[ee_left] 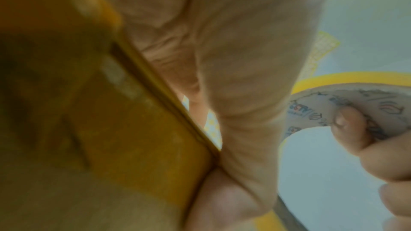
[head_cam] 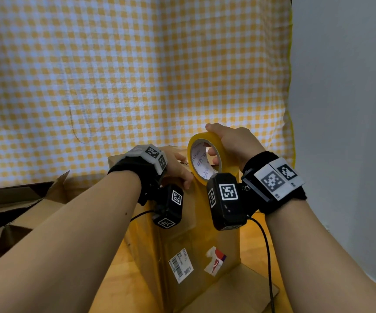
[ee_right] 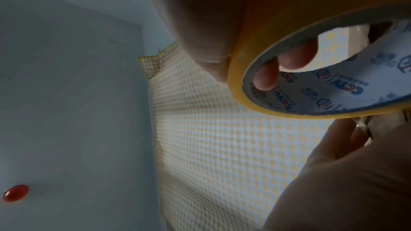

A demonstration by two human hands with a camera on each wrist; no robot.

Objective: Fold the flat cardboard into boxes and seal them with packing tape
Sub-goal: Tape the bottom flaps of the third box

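Note:
A tall cardboard box (head_cam: pixel 182 245) stands upright in the middle, with yellow tape strips down its front and a shipping label low on it. My left hand (head_cam: pixel 178 168) lies over the box's top edge, its thumb pressing on the taped front face. The left wrist view shows that palm (ee_left: pixel 244 76) against the box edge (ee_left: pixel 133 138). My right hand (head_cam: pixel 232 143) holds a roll of yellow packing tape (head_cam: pixel 199 164) upright just above the box top, thumb on the outer rim and fingers (ee_right: pixel 289 55) through the printed core (ee_right: pixel 333 83).
An open cardboard box (head_cam: pixel 13 211) lies at the left. A flat cardboard sheet (head_cam: pixel 239 288) sits under the standing box on the wooden surface (head_cam: pixel 123 263). A yellow checked cloth (head_cam: pixel 137 75) hangs behind, a grey wall (head_cam: pixel 345 109) at right. A black cable (head_cam: pixel 266 245) trails from my right wrist.

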